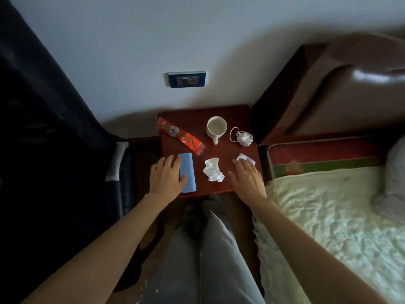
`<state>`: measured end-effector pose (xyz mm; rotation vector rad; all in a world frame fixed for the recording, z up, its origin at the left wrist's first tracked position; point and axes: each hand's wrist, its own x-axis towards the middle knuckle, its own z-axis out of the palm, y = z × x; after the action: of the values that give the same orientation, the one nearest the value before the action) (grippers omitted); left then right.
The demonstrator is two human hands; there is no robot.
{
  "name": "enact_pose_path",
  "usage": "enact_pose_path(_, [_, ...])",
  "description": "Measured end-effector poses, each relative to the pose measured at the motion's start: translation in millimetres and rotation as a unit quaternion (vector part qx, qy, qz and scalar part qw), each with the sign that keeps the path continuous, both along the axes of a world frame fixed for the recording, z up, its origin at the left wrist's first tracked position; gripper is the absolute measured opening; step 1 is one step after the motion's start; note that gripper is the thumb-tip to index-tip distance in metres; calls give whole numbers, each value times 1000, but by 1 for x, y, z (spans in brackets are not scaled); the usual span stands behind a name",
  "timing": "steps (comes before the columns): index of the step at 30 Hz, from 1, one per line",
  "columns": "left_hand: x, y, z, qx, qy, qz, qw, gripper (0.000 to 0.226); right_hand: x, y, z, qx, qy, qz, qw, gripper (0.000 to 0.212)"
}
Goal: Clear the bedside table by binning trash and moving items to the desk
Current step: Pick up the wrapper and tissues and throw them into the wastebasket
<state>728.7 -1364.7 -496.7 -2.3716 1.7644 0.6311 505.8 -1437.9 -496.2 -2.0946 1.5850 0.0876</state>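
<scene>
Both forearms reach over the knees to the bedside table (219, 150). Left hand (167, 176) lies flat, fingers relaxed, over the blue packet's (188, 172) left edge. Right hand (247, 178) rests spread, fingertips covering part of a small crumpled wrapper (245, 157). Crumpled tissue (212, 170) lies between the hands, untouched. Beyond: red snack wrapper (180, 136), white mug (216, 128), coiled white cable (242, 137).

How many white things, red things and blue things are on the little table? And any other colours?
White: 3, the mug, the tissue and the cable
Red: 1, the wrapper
Blue: 1, the packet under the left hand
Mixed colours: 1, the scrap by the right hand
Total: 6
</scene>
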Motion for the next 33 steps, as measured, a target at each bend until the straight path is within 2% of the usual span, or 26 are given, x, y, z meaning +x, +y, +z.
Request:
enact_pose_path(5, [9, -22, -52, 4, 7, -10, 1000, 60, 13, -8, -57, 50, -21, 1, 999, 49])
enact_pose_path(10, [23, -45, -103, 1, 5, -27, 1000, 62, 28, -14, -115, 95, -51, -2, 994, 73])
enact_pose_path(14, [37, -57, -134, -8, -1, -34, 999, 61, 36, -16, -159, 91, -31, 22, 995, 85])
enact_pose_path(18, [49, -64, -152, -25, 0, -32, 999, 60, 37, -12, -183, 36, -21, -8, 999, 68])
enact_pose_path(24, [57, -77, -162, -60, 7, -59, 996, 62, 35, -17, -183, 7, -90, -105, 990, 48])
enact_pose_path(28, [55, -97, -162, -89, 14, -118, 989, 69, 35, -26, -175, 11, -114, -149, 982, 56])
enact_pose_path(33, [58, -131, -167, -48, 8, -197, 979, 77, 33, -34, -166, 7, -123, -163, 979, 59])
